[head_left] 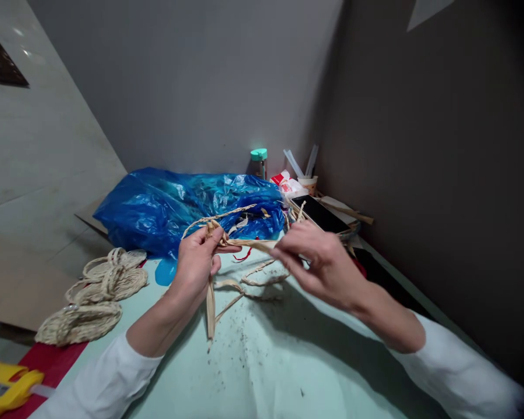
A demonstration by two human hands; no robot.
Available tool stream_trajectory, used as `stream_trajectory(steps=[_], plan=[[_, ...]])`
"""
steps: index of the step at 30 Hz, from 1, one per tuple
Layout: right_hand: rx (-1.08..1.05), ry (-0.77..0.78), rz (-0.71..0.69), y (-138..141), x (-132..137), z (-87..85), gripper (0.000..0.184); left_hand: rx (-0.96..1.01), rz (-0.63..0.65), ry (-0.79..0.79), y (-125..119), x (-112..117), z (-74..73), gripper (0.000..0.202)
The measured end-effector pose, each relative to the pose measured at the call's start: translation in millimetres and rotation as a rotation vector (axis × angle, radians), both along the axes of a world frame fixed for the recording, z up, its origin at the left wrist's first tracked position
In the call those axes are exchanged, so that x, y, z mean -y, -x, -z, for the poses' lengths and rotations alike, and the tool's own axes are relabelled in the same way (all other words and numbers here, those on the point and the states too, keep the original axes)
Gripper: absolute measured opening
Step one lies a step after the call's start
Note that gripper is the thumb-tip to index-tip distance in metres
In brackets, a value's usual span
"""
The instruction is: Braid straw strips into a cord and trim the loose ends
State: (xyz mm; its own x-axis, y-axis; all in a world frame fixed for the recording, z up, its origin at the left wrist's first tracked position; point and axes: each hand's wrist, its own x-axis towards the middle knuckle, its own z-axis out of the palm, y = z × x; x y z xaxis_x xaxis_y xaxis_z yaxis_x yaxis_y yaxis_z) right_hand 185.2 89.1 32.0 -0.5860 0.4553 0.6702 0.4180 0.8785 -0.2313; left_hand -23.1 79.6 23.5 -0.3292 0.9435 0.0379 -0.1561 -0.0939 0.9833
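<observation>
A tan braid of dried plant strips, perhaps corn husk, is pinched between the thumb and fingers of my left hand (196,259). A flat husk strip (248,243) stretches sideways from there to my right hand (317,256), whose closed fingers grip its far end. Another loose strip (210,308) hangs down below my left hand. Behind the hands, a thin braided cord (218,215) arcs upward. More braided cord (262,282) lies in a loop on the pale green tabletop (271,361), under the hands. My fingers partly hide the braid.
A blue plastic bag (157,203) lies behind my hands. Small woven sandals (109,279) sit at left, with a yellow glue gun (4,387) nearer. At the back stand a green-lidded jar (259,162), a cup (308,185) with glue sticks, and a dark phone (321,214).
</observation>
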Motion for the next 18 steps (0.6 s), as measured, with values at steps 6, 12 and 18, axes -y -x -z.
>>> stream_trajectory(steps=[6,12,18], plan=[[0.312,-0.153,-0.253,32,33,33.5,0.020,0.038,0.110,0.073,-6,6,-0.4,0.019],[-0.156,0.130,-0.082,28,38,18.7,0.014,0.005,0.210,0.092,-22,18,2.9,0.026],[-0.171,0.750,-0.101,25,24,21.3,0.020,0.001,0.370,0.083,-37,29,5.7,0.026]])
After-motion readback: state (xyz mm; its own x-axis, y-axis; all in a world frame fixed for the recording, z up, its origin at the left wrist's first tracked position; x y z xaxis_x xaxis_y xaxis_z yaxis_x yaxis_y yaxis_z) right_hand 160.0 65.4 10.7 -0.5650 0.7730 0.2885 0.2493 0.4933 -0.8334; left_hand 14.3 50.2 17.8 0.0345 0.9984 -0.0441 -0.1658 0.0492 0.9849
